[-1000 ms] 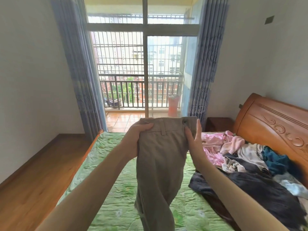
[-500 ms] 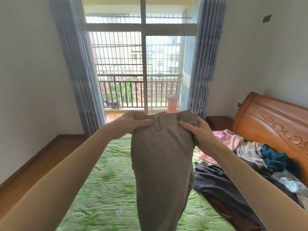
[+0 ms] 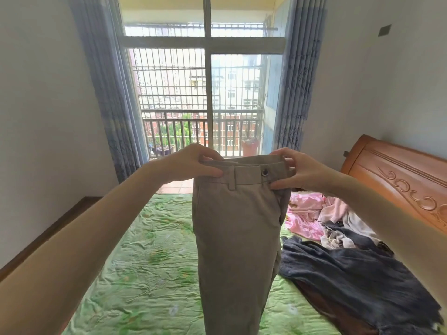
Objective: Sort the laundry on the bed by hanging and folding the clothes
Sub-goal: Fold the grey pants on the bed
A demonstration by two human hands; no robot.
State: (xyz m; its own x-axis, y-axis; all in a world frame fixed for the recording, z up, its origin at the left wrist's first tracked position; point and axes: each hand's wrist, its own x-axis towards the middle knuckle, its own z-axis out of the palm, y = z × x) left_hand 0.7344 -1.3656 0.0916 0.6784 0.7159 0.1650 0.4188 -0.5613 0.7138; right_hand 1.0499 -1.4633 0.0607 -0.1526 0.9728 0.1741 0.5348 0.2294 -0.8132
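Left hand (image 3: 193, 163) and right hand (image 3: 296, 171) each pinch the waistband of the beige trousers (image 3: 238, 228), held up above the bed (image 3: 150, 257). Step: squaring them. Next, probably aligning legs, then folding or hanging.

Home bedroom: bed (image 3: 150, 262), curtains (image 3: 108, 93)

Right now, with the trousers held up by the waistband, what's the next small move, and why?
Probably lower the khaki trousers onto the bare green bedspread to fold them. The left hand and right hand pinch the waistband ends, the legs hang straight, no hanger shows, and the clothes pile fills the right side.
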